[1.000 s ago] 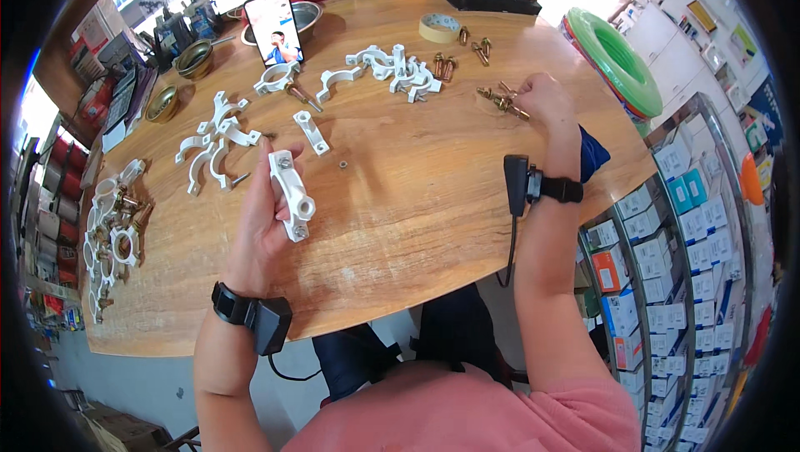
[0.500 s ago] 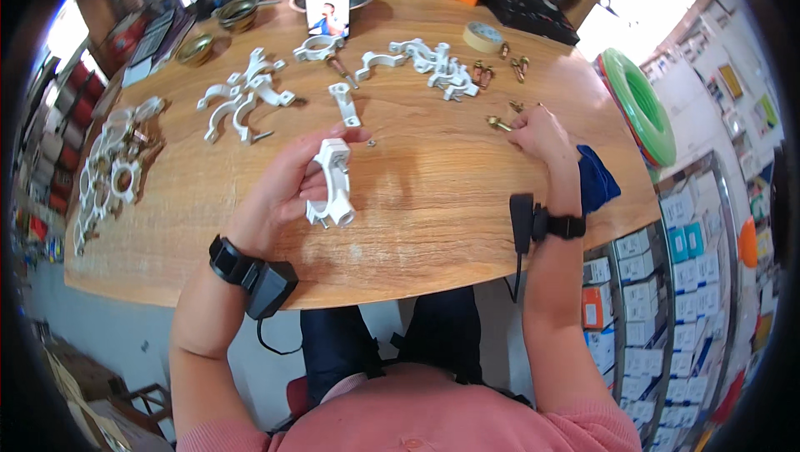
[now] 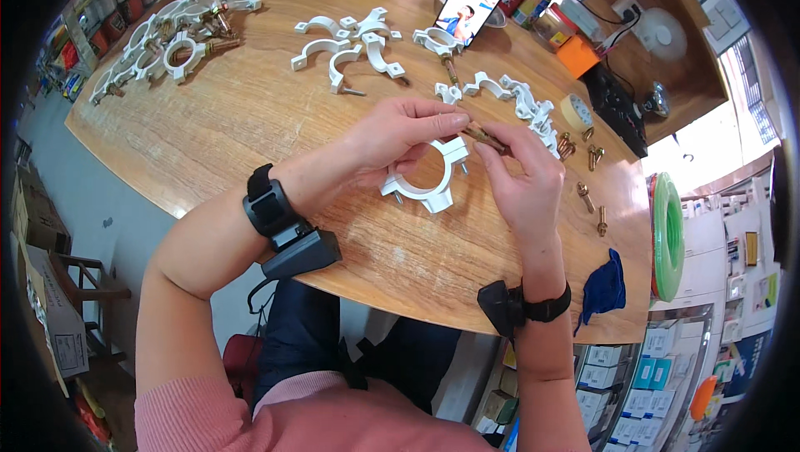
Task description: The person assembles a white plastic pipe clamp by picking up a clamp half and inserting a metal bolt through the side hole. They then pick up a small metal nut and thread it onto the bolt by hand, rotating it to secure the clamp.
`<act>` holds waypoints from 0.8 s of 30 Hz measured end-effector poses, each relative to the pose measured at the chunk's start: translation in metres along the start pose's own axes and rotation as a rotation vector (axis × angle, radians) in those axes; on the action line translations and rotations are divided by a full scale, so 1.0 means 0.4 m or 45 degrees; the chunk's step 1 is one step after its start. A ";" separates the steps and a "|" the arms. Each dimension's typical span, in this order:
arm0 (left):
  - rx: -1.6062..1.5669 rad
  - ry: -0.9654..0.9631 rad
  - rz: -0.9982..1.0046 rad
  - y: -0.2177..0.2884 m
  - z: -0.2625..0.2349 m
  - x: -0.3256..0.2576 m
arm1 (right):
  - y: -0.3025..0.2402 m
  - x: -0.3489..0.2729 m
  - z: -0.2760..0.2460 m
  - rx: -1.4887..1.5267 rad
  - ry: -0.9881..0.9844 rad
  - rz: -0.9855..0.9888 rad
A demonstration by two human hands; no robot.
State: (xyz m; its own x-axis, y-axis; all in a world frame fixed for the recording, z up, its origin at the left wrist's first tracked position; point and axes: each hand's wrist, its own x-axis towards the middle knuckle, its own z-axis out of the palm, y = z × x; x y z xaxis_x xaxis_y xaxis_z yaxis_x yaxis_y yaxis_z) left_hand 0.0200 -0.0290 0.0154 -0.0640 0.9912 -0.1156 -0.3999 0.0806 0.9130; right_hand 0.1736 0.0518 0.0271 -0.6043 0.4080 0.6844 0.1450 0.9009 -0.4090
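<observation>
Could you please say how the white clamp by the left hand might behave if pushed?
The white clamp is probably stiff, given its thick band, and perhaps light, being mostly open; its jutting lugs may hinder rolling.

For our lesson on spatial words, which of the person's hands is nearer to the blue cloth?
Right. In the picture, the right hand is up and left of the blue cloth; the left hand is farther left.
</observation>
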 end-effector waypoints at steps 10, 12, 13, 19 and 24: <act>0.058 -0.036 0.130 -0.009 -0.003 0.000 | -0.007 -0.026 -0.017 0.593 -0.043 0.574; 0.111 -0.053 0.180 -0.006 -0.001 -0.002 | -0.017 -0.030 -0.001 0.714 0.037 0.495; 0.071 -0.044 0.169 -0.006 0.001 -0.006 | -0.018 -0.030 -0.005 0.829 0.056 0.452; 0.145 -0.033 0.193 0.002 0.011 -0.017 | -0.022 -0.025 -0.031 0.685 -0.250 0.770; -0.031 -0.027 0.170 0.006 0.008 -0.013 | -0.037 -0.032 -0.013 0.829 0.026 0.541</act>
State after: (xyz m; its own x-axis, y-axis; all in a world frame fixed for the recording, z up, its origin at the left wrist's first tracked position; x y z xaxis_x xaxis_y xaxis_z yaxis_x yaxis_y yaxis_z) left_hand 0.0224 -0.0337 0.0193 -0.0988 0.9950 0.0145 -0.4110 -0.0541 0.9100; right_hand 0.1834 0.0342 0.0276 -0.5844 0.7072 0.3980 -0.1325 0.4007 -0.9066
